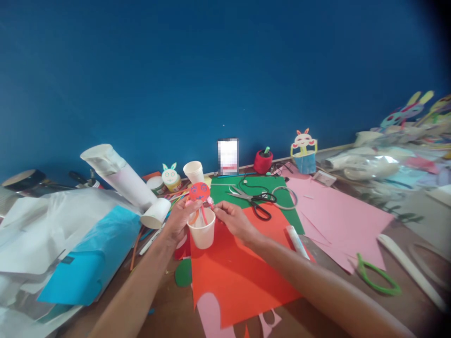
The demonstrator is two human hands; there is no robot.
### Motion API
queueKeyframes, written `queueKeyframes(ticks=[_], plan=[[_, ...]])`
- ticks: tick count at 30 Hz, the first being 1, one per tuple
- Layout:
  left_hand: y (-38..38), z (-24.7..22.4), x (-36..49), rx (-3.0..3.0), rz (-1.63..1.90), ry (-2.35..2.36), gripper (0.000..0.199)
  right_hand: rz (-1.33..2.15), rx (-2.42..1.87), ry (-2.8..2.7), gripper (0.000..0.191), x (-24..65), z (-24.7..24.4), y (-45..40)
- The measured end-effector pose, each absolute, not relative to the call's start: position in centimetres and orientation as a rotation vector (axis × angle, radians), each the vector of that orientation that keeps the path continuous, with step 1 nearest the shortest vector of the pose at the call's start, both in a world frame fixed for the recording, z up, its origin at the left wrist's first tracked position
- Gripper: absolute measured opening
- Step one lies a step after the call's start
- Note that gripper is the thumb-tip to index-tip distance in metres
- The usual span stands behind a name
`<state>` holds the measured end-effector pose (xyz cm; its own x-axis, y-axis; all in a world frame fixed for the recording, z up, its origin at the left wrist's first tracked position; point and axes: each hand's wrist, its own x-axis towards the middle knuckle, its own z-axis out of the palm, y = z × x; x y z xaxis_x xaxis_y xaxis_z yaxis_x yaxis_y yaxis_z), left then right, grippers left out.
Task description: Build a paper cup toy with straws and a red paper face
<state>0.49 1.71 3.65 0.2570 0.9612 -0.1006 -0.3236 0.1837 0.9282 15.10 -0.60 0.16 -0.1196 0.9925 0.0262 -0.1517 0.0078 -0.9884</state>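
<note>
Two pinches: your left hand (179, 218) held the face (199, 192) over the cup (202, 234), apparently steadying it while your right hand (235, 220) gripped a strip (210, 203).

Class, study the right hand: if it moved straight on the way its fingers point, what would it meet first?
Most likely the small figure with the round red face, right by the fingertips of the right hand and above the white cup. Depth is unclear from one view.

Open room over the orange sheet (239, 286), cup (202, 234) and scissors (254, 200) beyond
</note>
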Motion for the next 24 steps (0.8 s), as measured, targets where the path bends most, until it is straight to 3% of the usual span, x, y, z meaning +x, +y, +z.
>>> queueKeyframes(ticks=[24], plan=[[1.93, 3.64, 0.36, 0.922, 1.033, 0.851, 0.028, 1.34, -0.968, -1.093, 0.018, 14.8, 0.03, -1.17]])
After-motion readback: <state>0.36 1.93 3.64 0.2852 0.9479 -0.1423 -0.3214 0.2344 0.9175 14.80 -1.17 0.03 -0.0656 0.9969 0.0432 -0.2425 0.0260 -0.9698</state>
